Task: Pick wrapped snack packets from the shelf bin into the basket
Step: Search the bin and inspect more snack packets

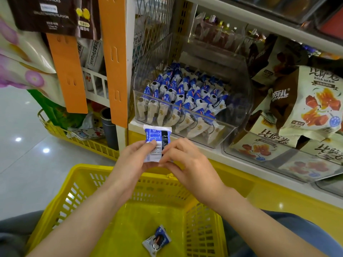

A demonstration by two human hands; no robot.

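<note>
**A:** What do we have in hand?

**B:** One blue-and-white packet (156, 141), upright at the centre of the frame, just above the far rim of the yellow basket (83, 170). Our left hand (133, 158) pinches its lower left side, thumb on the front. Our right hand (185, 164) pinches the lower right, fingers curled.

**A:** How do we finish this well?

**B:** We judge it best to draw it toward us over the basket floor, then release low so it lands near the dropped packet (156, 240) at lower centre.

**A:** And our arms?

**B:** Both forearms rise from the bottom corners and meet at the packet. The clear shelf bin (241, 108), middle right, holds plenty more.
</note>
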